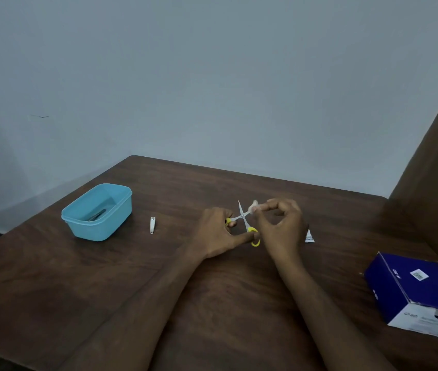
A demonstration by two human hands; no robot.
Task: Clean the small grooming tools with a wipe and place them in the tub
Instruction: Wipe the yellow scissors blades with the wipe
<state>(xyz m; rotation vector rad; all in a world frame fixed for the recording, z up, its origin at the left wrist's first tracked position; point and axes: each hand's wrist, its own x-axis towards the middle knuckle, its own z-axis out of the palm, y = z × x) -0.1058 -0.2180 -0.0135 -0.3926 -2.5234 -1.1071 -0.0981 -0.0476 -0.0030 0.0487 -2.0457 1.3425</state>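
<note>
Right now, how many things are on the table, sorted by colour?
Blue: 2, the tub and the box
Yellow-handled: 1, the scissors
Silver: 2, the nail clipper and a tool in the tub
White: 2, the wipe and a packet
Total: 7

Head camera (1 view) looking down.

A dark wooden table [105,285] carries a blue tub [97,222] and a nail clipper [152,225]. A dark blue box [413,293] and a small white packet [309,236] lie to the right.
</note>
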